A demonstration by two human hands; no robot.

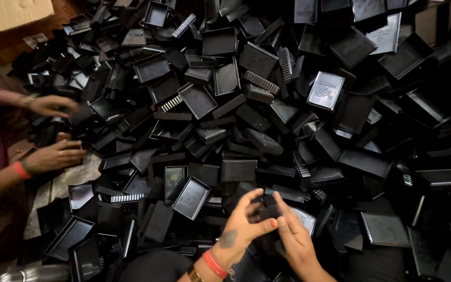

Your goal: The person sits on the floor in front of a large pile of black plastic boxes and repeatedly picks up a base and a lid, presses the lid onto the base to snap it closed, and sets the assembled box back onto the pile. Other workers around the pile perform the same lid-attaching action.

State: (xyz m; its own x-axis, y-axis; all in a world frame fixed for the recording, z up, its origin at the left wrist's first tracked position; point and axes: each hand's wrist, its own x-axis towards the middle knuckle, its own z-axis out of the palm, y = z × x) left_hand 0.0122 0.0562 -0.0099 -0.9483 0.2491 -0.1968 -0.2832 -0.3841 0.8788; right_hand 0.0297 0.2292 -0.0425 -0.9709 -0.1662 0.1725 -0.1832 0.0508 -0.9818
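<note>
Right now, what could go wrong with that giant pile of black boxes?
The pile of black boxes and lids slopes toward the left hand and right hand, so pieces might slide down. The small black box pinched between them could slip. Another person's hands dig nearby and may shift it.

Both hands seemingly pinch one black plastic part over the pile.

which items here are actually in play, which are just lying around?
In hand:
left hand and right hand, gripping one black box part between them

Lying about:
heap of black trays and lids
cardboard sheet
another person's hands, working the heap's far edge
</note>
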